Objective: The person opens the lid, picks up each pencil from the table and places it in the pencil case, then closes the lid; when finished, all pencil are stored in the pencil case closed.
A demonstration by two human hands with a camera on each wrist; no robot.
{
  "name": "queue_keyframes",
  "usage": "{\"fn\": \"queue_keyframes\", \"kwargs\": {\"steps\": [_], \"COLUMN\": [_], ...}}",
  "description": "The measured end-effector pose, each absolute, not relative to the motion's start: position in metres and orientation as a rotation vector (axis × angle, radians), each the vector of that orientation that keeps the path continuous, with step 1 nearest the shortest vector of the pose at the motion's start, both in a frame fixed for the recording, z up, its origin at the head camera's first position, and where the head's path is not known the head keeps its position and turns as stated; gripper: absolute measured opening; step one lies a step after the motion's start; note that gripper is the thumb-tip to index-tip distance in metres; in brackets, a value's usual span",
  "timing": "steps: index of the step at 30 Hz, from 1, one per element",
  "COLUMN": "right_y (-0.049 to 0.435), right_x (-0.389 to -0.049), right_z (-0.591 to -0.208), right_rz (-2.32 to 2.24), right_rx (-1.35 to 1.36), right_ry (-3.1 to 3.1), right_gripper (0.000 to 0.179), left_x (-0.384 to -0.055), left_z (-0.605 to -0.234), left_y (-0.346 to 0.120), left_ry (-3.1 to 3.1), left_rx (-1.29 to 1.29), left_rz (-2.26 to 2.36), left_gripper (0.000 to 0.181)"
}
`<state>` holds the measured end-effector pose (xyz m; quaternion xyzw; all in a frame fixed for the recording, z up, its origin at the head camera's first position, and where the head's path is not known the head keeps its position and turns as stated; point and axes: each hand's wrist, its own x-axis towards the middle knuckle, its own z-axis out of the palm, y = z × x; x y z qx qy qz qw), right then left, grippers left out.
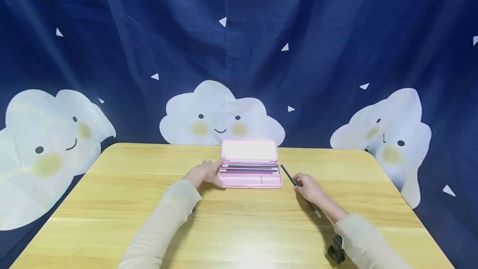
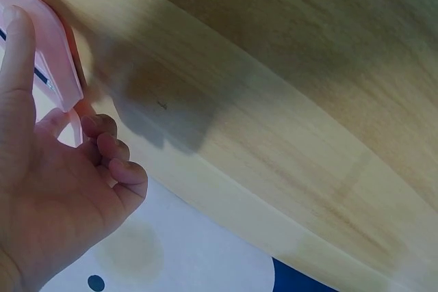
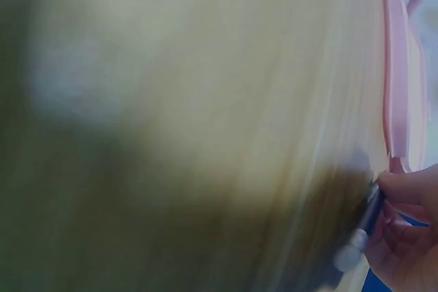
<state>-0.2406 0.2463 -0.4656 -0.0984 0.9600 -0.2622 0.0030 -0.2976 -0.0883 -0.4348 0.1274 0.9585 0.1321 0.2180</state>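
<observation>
A pink pencil case [image 1: 239,181] lies on the table with its lid [image 1: 249,150] raised at the back. Several dark pencils [image 1: 248,171] lie lengthwise in its rear compartment; bare pink compartments show in front. My left hand [image 1: 206,172] holds the case at its left end, the thumb [image 2: 19,49] laid along the wall and the other fingers partly curled. To the right of the case, my right hand [image 1: 310,189] pinches a dark pencil [image 1: 288,174] between thumb and fingers. It slants, its pale eraser end [image 3: 350,251] towards me and its far end near the case.
The wooden table [image 1: 239,223] reaches back to a dark blue curtain [image 1: 254,7] printed with white clouds. A small black device [image 1: 337,249] sits at the right cuff.
</observation>
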Motion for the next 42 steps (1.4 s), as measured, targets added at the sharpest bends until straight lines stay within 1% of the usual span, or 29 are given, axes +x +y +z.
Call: {"fn": "queue_keyframes", "kwargs": {"steps": [7, 12, 14, 17, 22, 27, 36, 42], "right_y": [0.243, 0.228, 0.218, 0.201, 0.177, 0.159, 0.137, 0.133], "right_x": [-0.249, -0.257, -0.260, -0.263, -0.269, -0.279, -0.291, -0.297], "right_z": [-0.460, -0.456, -0.455, -0.457, -0.460, -0.464, -0.471, -0.469], "right_rz": [-0.795, -0.767, -0.751, -0.705, -0.402, -0.165, -0.219, -0.250], "right_rx": [-0.306, -0.371, -0.448, -0.640, -0.972, -1.137, -1.154, -1.179], "right_ry": [3.177, 3.305, 3.315, 3.304, 3.256, 3.207, 3.185, 3.136], "right_gripper": [0.020, 0.020, 0.021, 0.025, 0.026, 0.024, 0.024, 0.022], "left_x": [-0.298, -0.299, -0.299, -0.298, -0.299, -0.299, -0.298, -0.297], "left_z": [-0.433, -0.433, -0.433, -0.435, -0.438, -0.438, -0.440, -0.438], "left_y": [-0.089, -0.089, -0.090, -0.091, -0.090, -0.089, -0.090, -0.089], "left_ry": [2.652, 2.656, 2.656, 2.660, 2.664, 2.665, 2.664, 2.670], "left_rx": [0.340, 0.339, 0.343, 0.354, 0.346, 0.340, 0.318, 0.322], "left_rz": [0.373, 0.380, 0.379, 0.373, 0.362, 0.375, 0.382, 0.378], "left_gripper": [0.102, 0.102, 0.102, 0.102, 0.102, 0.101, 0.101, 0.101]}}
